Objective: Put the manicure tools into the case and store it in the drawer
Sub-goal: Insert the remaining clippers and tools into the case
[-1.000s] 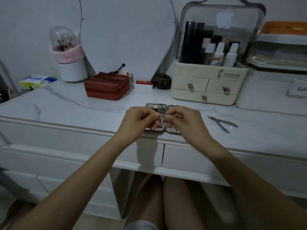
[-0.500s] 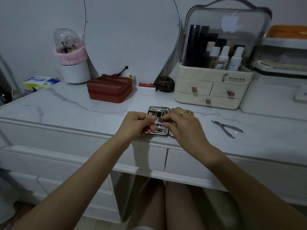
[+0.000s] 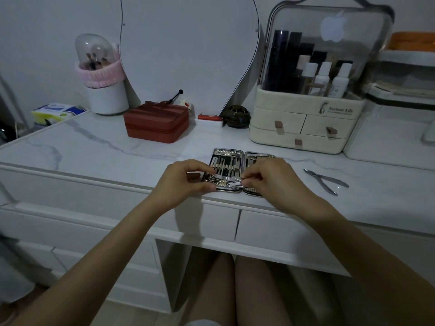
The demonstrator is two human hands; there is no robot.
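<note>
An open metal manicure case point(image 3: 227, 153) lies flat near the front edge of the marble desk, several tools strapped in its left half. Over its front part my left hand point(image 3: 182, 182) and my right hand point(image 3: 274, 178) pinch the two ends of a small silver nail clipper point(image 3: 231, 183), held crosswise just above the case. My hands hide the case's front edge and much of its right half. A pair of steel cuticle nippers point(image 3: 326, 181) lies loose on the desk to the right. Two closed white drawers point(image 3: 277, 228) sit under the desktop.
Behind the case stand a red zip box point(image 3: 156, 124), a cream cosmetics organiser point(image 3: 306, 128) with a clear lid, a brush holder point(image 3: 103, 90) with a pink band, a mirror point(image 3: 188, 43) and a white storage box point(image 3: 388, 137) at right. My knees are under the desk.
My hands moved apart slightly and lowered toward the case's front, so the clipper now shows stretched between them. The view shifted a little closer to the desk.
</note>
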